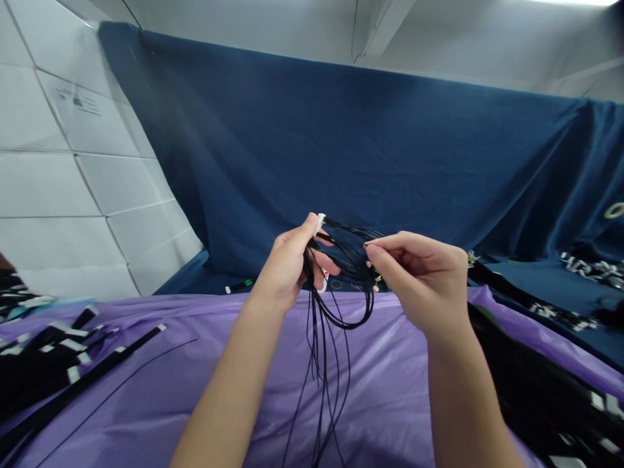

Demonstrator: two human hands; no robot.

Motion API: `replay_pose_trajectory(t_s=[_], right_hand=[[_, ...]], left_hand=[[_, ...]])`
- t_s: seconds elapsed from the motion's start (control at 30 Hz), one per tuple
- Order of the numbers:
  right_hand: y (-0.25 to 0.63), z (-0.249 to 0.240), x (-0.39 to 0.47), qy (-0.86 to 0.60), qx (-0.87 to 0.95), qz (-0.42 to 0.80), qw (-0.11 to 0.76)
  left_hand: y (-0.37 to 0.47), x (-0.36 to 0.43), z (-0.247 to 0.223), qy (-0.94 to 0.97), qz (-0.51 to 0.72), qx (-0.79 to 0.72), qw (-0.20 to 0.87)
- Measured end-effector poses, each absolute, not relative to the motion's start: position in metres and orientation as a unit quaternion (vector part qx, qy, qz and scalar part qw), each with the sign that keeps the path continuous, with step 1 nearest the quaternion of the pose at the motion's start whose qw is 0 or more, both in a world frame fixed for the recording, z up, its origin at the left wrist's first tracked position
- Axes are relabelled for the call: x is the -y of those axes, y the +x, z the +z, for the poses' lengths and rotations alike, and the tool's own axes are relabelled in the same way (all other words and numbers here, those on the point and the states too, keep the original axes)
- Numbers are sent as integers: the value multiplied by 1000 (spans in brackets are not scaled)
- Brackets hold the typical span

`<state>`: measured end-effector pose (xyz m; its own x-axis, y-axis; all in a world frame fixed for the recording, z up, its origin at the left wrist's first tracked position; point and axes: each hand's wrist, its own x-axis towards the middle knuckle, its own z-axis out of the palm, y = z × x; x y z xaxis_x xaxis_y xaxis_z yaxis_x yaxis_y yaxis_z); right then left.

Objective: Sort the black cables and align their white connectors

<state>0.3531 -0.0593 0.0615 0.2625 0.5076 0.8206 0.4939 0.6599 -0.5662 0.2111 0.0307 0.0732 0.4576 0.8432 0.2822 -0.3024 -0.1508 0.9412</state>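
In the head view my left hand [295, 260] pinches a small white connector [320, 224] between thumb and fingers. From that connector several thin black wires [366, 305] run out to the right, loop round and hang down below the hand. To the right, my right hand [416, 273] is closed with thumb and index fingertip together on a thin black wire end [365, 246]. Its other fingers are curled, and the wire's tip is too small to make out clearly.
A purple sheet [195, 390] covers the near surface. Black cable bundles with white ends [53, 351] lie at left, with more black cables [546, 383] at right. Behind stands a blue cloth [341, 143]; white boxes [97, 188] are stacked at left. A tape roll [614, 210] is far right.
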Motion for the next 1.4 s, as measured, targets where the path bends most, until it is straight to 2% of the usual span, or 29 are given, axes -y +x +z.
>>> replay_pose_trajectory(t_s=[0.17, 0.9, 1.4], right_hand=[[353, 61, 57, -430, 602, -84, 668], [354, 63, 59, -431, 624, -88, 646], [358, 62, 55, -433, 643, -198, 599]], left_hand=[[212, -28, 73, 581, 468, -227, 627], [211, -25, 75, 566, 444, -209, 663], [216, -26, 77, 485, 441, -217, 724]])
